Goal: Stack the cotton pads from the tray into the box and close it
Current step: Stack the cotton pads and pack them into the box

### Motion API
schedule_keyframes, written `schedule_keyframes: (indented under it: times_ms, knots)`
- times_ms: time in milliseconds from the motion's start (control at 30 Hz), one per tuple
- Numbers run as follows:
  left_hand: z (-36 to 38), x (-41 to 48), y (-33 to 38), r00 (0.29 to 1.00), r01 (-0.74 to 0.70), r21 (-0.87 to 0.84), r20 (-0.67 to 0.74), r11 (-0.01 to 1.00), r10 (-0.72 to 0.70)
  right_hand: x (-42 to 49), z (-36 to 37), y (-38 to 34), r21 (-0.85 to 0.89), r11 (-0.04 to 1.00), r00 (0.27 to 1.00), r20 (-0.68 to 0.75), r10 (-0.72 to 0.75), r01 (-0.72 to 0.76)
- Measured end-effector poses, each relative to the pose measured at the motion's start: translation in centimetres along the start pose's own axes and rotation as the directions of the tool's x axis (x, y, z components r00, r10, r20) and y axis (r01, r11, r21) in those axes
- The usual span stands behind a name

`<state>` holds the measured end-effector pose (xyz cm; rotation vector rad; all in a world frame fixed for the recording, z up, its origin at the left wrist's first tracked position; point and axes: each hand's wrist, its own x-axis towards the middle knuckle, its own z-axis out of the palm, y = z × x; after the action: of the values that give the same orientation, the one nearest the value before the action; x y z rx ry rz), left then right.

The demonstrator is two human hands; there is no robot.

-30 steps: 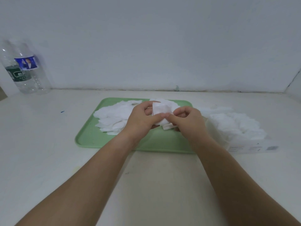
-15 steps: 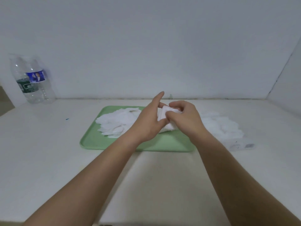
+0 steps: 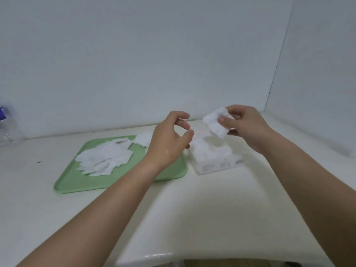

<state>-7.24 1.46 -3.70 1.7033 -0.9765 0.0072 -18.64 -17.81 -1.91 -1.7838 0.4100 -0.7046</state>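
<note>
The small stack of white square cotton pads point(image 3: 216, 123) has moved off the green plastic tray point(image 3: 73, 182) and is now over the open white box point(image 3: 217, 164), pinched in the grip of the right hand point(image 3: 248, 128). The left hand point(image 3: 169, 143) has let go and is loose and empty. I think the stack goes in next.

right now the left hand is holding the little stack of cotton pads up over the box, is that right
No, the hand is wrong. The right hand holds the little stack of cotton pads up over the box; the left hand hovers empty beside it. The head view shows this.
</note>
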Motion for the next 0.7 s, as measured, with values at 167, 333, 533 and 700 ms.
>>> schedule_keyframes:
  times_ms: [167,333,533,700]
  knots:
    - [4.5,3.3,-0.6,0.975,0.014,0.228,0.212,0.974,-0.064,0.1,-4.8,3.5,0.081,0.989,0.980,-0.146,0.134,-0.123]
    - [7.7,6.3,-1.1,0.909,-0.018,0.473,0.375,0.881,-0.183,0.2,-7.2,5.6,0.058,0.986,0.970,-0.182,0.163,-0.155]
    - [9.9,8.6,-0.6,0.776,-0.023,0.549,0.537,0.836,-0.331,0.7,-7.9,6.1,-0.043,0.995,0.993,-0.084,0.086,-0.090]
    - [11.2,9.9,0.0,0.679,-0.124,0.629,0.618,0.768,-0.396,1.0,-7.8,5.9,-0.128,0.992,1.000,-0.008,-0.003,0.002]
